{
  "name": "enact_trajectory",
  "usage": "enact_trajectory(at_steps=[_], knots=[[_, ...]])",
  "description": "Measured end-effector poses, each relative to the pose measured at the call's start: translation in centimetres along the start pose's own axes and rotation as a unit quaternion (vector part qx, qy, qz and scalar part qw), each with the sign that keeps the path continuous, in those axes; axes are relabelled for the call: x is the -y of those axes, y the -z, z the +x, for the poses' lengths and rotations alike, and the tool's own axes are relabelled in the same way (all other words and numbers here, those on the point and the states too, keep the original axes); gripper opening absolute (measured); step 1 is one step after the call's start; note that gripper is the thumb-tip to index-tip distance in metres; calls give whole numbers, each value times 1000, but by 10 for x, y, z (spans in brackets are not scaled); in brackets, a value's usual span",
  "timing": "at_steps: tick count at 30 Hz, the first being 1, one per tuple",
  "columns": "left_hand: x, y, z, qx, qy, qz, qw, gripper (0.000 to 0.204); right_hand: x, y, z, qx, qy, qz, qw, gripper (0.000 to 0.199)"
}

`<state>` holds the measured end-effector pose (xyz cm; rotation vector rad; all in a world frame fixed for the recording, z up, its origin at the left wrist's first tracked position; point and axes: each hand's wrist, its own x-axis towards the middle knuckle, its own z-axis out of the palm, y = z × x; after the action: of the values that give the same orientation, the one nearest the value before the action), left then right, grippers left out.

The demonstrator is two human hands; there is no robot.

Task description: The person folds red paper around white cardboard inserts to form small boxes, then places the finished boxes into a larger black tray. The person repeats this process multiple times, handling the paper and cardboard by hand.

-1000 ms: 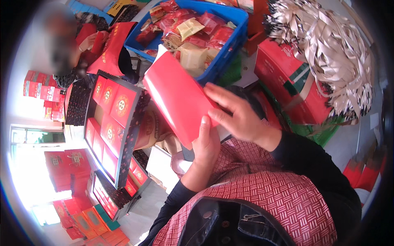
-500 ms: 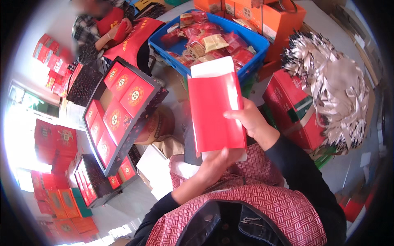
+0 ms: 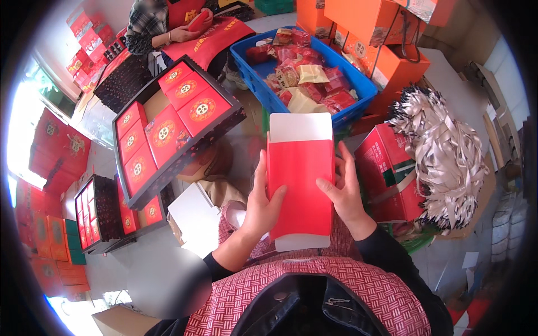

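Head view is showing both bare hands closing around a flat red carton sleeve [image 3: 301,182], which is sitting at the centre of the frame, upright, with its white open flap pointing toward the top. The left hand [image 3: 262,201] is gripping the sleeve's left edge, thumb lying across the red face and the other fingers hidden behind it. The right hand [image 3: 346,193] is clasping the right edge, thumb resting on the front, fingers wrapping around the back. Both hands are holding the carton; neither is spread wide.

To the upper left of the frame, a dark tray [image 3: 168,131] is holding rows of small red boxes with round emblems. Toward the top centre, a blue crate [image 3: 263,78] is carrying wrapped packets in red and gold. At the right, a heap of silvery paper shred [image 3: 443,151] is lying over a red gift box [image 3: 386,168]. Another person's hands are working at the top left.

Judging by the grip, the sleeve is being squared open. Doing this well seems to be a matter of pressing evenly on both side creases so the walls are popping out straight, keeping thumbs off the middle of the panel to avoid denting it, and leaving the white flap free for folding.
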<state>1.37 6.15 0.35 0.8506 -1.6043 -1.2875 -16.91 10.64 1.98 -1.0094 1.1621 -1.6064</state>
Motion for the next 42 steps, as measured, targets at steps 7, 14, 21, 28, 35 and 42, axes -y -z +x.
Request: enact_trajectory(at_steps=[7, 14, 21, 28, 35, 42], knots=[[-9, 21, 53, 29, 53, -132, 989, 65, 0, 11, 22, 92, 74, -104, 988, 76], [14, 36, 73, 48, 89, -61, 993, 41, 1, 46, 89, 198, -56, -103, 973, 43], [27, 47, 91, 31, 146, -183, 972, 33, -23, 52, 130, 223, -13, -148, 963, 36], [29, 50, 94, 7, 76, -106, 991, 31, -21, 27, 141, 126, 36, -28, 991, 11], [20, 35, 91, -24, -3, -184, 983, 24, 38, 4, 200, 440, -71, -195, 874, 45], [12, 29, 91, -26, -12, -206, 978, 32, 63, -42, 213, 497, -189, -293, 794, 27]])
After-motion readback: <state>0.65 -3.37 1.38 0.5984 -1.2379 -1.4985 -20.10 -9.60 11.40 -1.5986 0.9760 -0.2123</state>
